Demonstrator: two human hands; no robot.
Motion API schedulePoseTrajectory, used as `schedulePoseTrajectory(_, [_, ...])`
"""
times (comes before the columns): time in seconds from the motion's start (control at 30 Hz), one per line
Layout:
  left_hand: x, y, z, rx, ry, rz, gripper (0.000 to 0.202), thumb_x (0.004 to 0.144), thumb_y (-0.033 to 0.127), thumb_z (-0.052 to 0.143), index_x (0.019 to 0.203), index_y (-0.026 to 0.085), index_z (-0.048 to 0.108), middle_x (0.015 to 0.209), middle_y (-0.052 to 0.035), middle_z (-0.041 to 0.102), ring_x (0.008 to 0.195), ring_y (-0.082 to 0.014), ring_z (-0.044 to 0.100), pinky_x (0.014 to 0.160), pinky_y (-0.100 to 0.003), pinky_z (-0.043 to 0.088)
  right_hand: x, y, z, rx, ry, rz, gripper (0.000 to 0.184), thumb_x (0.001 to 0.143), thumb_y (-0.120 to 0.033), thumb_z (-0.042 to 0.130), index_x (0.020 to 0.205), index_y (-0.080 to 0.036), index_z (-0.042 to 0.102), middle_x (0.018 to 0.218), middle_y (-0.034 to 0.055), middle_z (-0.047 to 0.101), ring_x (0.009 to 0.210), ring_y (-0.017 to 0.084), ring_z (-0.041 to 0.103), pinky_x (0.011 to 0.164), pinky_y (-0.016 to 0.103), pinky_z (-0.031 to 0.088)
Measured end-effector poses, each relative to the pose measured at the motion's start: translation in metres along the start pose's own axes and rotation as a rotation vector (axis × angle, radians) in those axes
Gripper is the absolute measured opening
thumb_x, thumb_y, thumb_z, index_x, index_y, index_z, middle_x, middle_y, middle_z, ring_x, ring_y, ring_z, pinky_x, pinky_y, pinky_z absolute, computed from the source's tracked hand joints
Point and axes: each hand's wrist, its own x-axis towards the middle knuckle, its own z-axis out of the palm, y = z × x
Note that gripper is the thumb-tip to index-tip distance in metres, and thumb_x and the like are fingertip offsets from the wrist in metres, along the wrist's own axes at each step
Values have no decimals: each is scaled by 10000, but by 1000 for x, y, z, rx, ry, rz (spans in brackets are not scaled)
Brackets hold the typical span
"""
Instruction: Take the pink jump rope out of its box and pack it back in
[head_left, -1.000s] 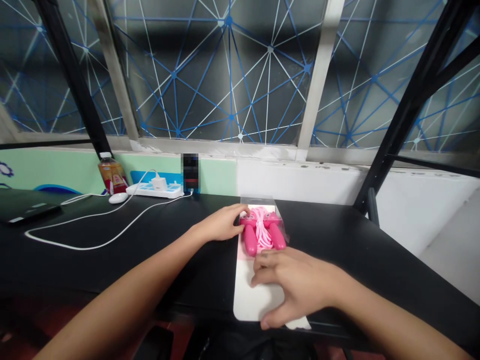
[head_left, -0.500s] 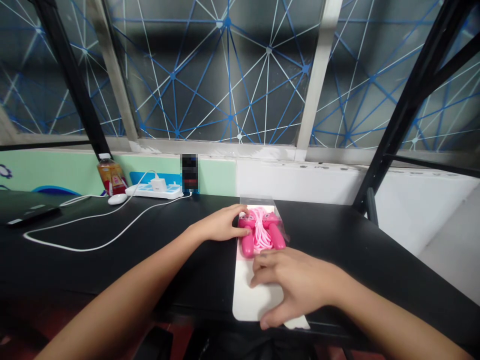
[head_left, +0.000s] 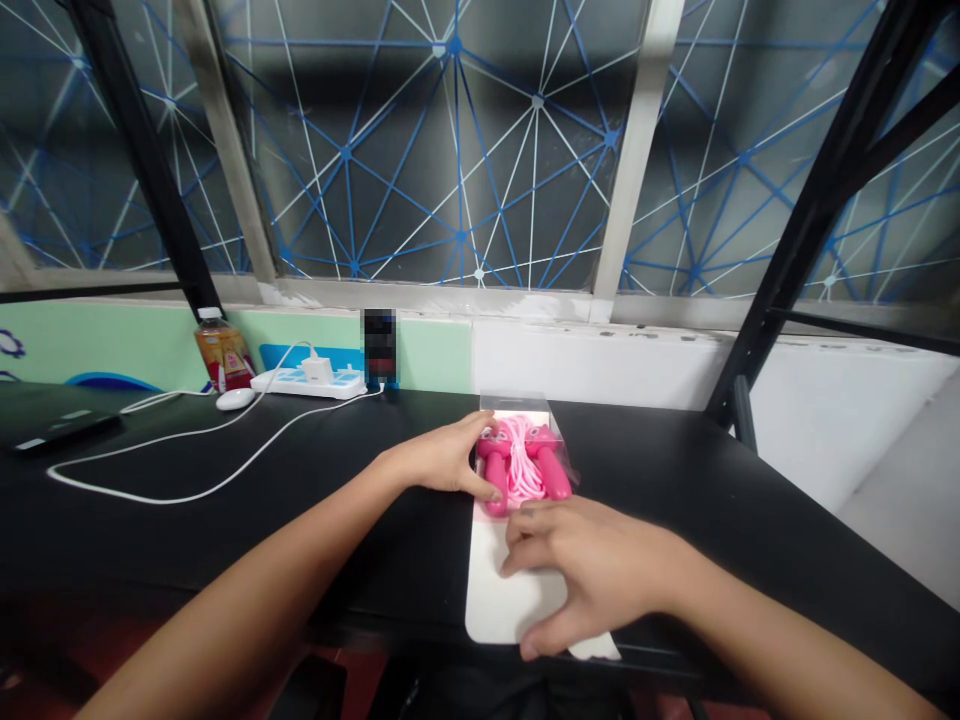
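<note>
A pink jump rope lies on a white backing card, its pale pink cord bundled between two darker pink handles. Clear plastic packaging surrounds its upper part. My left hand grips the rope from the left, with fingers at the top of the left handle and the thumb near that handle's lower end. Over the card's lower right part is my right hand, open, its fingers bent and the thumb spread apart by the card's bottom edge. Part of the card is hidden beneath it.
The black desk bears everything. Along the back stand a drink bottle, a white power strip with a plugged charger and a blurred dark device. A white cable loops across the left side, near a white mouse.
My left thumb has slid down the left handle toward its lower end, widening that hand's span. The right hand and the card have stayed where they were.
</note>
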Motion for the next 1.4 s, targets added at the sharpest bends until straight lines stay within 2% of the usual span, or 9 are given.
schedulePoseTrajectory(0.3, [0,-1,-2,-23,33,23,848,729,515,712,1428,188,360,1460,-144,422,1250,-293,504,1009,-365,416,0,1,1,-17,9,1,490,728,-583,696,1076,-238,692,1013,21,653,923,197,606,755,301,438])
schedulePoseTrajectory(0.43, [3,-4,1,-12,114,55,455,863,283,551,1309,205,504,1368,-103,530,1203,-240,542,968,-340,447,0,0,-1,-46,12,59,526,758,-618,661,1116,-233,686,1077,41,664,960,220,620,781,321,462])
schedulePoseTrajectory(0.57, [7,-5,2,20,157,81,401,836,118,470,1215,201,573,1291,-87,593,1124,-216,584,922,-329,466,-1,6,-1,-91,33,106,483,862,-568,574,1197,-231,658,1194,69,651,1060,247,613,890,363,467])
schedulePoseTrajectory(0.87, [8,4,6,30,200,138,244,834,114,478,1024,206,600,1128,-47,663,992,-185,618,829,-299,478,-2,25,0,-180,55,263,498,946,-513,449,1301,-191,588,1348,140,573,1179,317,566,975,467,449])
schedulePoseTrajectory(0.97, [8,5,7,32,246,115,233,836,123,472,1009,203,608,1110,-50,656,960,-183,611,832,-307,482,-5,23,-5,-157,44,226,519,905,-511,521,1322,-205,569,1356,137,563,1189,313,557,974,453,455])
schedulePoseTrajectory(1.03, [8,5,8,38,258,102,250,829,107,456,997,200,617,1069,-47,663,929,-182,613,840,-318,481,-8,23,-9,-132,56,169,445,905,-406,538,1308,-222,574,1310,106,594,1152,269,578,962,411,468])
schedulePoseTrajectory(1.17, [8,3,7,-13,220,94,296,794,82,474,1017,203,627,1119,-41,660,948,-180,618,853,-318,488,-11,35,-14,-183,283,203,326,910,-237,492,1210,-209,615,1204,89,620,1123,233,567,979,397,458])
schedulePoseTrajectory(1.27, [7,2,3,-94,143,119,311,796,92,490,1051,209,626,1244,-40,620,1022,-181,607,909,-325,480,-14,51,-12,-179,421,328,463,880,-315,574,1331,-225,514,1322,112,521,1231,266,480,1039,451,415])
schedulePoseTrajectory(1.4, [4,5,-2,-165,90,86,300,856,129,451,1095,214,612,1344,-42,563,1078,-172,597,961,-332,459,-16,66,-6,-104,376,434,620,847,-444,623,1398,-231,435,1393,122,431,1290,270,423,1069,436,392])
